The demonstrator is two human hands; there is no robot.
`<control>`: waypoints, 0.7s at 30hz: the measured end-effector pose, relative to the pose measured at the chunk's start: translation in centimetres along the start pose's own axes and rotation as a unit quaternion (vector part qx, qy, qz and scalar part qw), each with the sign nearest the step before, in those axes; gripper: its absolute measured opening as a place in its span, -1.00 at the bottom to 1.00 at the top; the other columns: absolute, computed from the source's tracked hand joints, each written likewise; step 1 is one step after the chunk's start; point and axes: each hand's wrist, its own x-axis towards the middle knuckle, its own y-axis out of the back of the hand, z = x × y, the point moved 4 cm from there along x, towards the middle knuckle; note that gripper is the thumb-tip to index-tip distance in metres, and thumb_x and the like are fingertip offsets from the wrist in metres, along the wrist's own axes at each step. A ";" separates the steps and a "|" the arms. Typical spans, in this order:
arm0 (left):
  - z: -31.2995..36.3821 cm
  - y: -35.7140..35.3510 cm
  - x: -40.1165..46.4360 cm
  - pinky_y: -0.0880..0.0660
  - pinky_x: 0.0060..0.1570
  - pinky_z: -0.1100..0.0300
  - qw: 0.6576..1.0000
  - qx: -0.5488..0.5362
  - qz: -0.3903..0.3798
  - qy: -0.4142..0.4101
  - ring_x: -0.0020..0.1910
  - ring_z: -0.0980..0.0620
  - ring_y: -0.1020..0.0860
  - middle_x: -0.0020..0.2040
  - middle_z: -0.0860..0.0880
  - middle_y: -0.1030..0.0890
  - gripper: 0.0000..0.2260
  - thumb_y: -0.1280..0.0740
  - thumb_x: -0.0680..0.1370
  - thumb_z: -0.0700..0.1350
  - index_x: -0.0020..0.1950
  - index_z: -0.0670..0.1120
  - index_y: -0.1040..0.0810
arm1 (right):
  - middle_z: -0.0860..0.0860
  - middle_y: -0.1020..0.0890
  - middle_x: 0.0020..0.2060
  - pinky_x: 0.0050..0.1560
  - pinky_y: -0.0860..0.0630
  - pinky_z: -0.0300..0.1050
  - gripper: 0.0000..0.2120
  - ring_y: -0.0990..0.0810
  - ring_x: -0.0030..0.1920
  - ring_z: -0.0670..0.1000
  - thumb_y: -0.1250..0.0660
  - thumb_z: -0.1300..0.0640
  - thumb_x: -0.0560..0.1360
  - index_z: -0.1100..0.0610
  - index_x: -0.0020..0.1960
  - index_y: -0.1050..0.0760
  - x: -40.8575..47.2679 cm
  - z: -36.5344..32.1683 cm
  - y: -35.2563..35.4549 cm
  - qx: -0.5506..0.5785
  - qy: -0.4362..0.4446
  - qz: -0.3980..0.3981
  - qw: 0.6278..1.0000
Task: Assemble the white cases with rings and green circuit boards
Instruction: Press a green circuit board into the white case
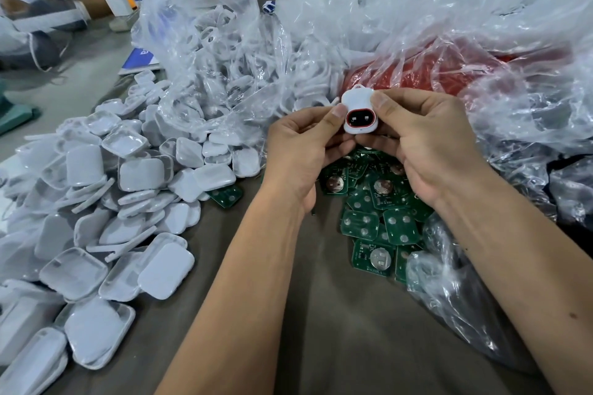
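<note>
Head view: a small white plastic case with a red oval ring around a dark window (357, 112) is held above the pile of green circuit boards (375, 212) on the grey desk (337, 330). The left hand (301, 144) pinches its left edge with the thumb on the front; the right hand (426, 141) pinches the right edge likewise. The case looks light, rigid and smooth, probably slippery, so edge grips at the sides suit it; the ring seems a snap-fit that could pop out under pressure. Its face points toward the camera, long axis roughly vertical, loop tab uppermost. Loose white case halves (128, 202) lie heaped at left.
</note>
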 end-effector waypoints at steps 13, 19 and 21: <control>0.2 -0.7 -0.3 -0.28 -0.47 0.35 0.996 -0.069 -0.042 0.035 -0.39 0.08 -0.41 -0.28 -0.12 -0.56 -0.84 -0.30 0.63 -0.32 -0.14 -0.26 -0.59 | 0.12 -0.73 -0.19 -0.22 -0.57 -0.16 -0.87 -0.60 -0.20 0.05 -0.40 0.29 0.60 0.21 -0.11 -0.67 0.1 0.1 0.0 -0.016 0.009 -0.004 1.000; 0.1 -0.3 -1.6 -0.34 -0.43 0.34 0.999 -0.030 -0.001 -0.012 -0.39 0.11 -0.42 -0.31 -0.06 -0.54 -0.88 -0.33 0.64 -0.26 -0.07 -0.24 -0.60 | 0.07 -0.72 -0.22 -0.33 -0.57 -0.19 -0.86 -0.62 -0.29 -0.04 -0.36 0.24 0.63 0.20 -0.07 -0.66 -0.4 0.2 -0.3 -0.021 -0.012 -0.014 1.000; 0.3 -0.2 -2.1 -0.41 -0.40 0.34 0.999 0.006 0.020 -0.040 -0.41 0.14 -0.45 -0.33 -0.03 -0.56 -0.89 -0.37 0.63 -0.24 -0.09 -0.21 -0.61 | 0.09 -0.72 -0.16 -0.35 -0.59 -0.16 -0.86 -0.67 -0.26 -0.01 -0.33 0.22 0.66 0.19 -0.02 -0.63 -0.5 0.3 -0.6 -0.019 -0.027 -0.025 0.999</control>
